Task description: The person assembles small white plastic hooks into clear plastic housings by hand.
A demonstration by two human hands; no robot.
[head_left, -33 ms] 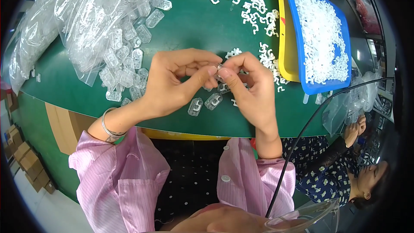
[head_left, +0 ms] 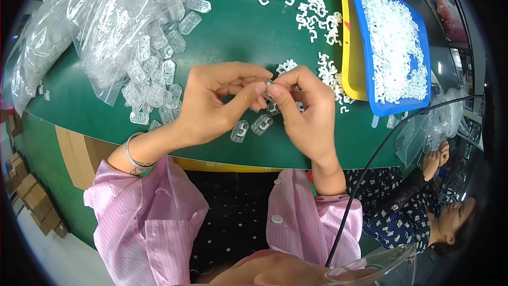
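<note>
My left hand (head_left: 211,100) and my right hand (head_left: 309,111) meet above the green table, fingertips pinched together on one small clear plastic housing (head_left: 269,86). Fingers cover most of that piece, so whether a white part sits in it cannot be seen. Just below my hands lie clear housings (head_left: 262,124) with small white parts inside, another (head_left: 239,131) beside them. Left of my left hand spreads a pile of clear housings (head_left: 153,90). Small white hook-shaped parts (head_left: 287,65) lie behind my right hand, more (head_left: 329,71) farther right.
A large plastic bag (head_left: 127,16) of clear pieces lies at the far left. A blue tray (head_left: 377,107) full of white parts rests on a yellow tray (head_left: 353,87) at the right. A black cable (head_left: 381,148) crosses the right side, near a co-worker's hands (head_left: 436,160).
My right hand has shifted very slightly, its wrist a little to the left. Both hands keep their pinch on the clear housing.
</note>
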